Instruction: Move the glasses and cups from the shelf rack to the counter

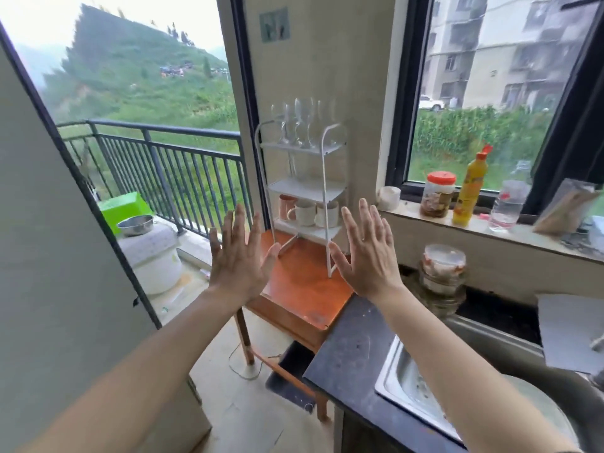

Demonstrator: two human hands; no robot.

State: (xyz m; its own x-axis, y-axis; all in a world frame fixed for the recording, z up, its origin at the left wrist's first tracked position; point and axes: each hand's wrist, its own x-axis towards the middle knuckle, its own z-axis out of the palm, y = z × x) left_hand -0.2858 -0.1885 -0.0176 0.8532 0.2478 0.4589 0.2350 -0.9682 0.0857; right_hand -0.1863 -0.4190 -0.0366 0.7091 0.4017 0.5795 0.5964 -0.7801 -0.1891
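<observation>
A white three-tier shelf rack (324, 178) stands on a small orange wooden table (300, 282) against the wall. Several clear wine glasses (304, 122) stand upright on its top tier. On the bottom tier sit a pink cup (286, 206) and two cream mugs (304, 213); the middle tier looks bare. The dark counter (353, 354) runs to the right of the table, by the sink. My left hand (240, 253) and my right hand (367, 248) are raised in front of the rack, fingers spread, holding nothing and not touching it.
A steel sink (408, 384) is set into the counter at the right. The window ledge holds a red-lidded jar (438, 194), a yellow bottle (469, 191) and a clear bottle (508, 204). Stacked jars (443, 276) stand behind the counter. Left is a balcony railing (170, 165).
</observation>
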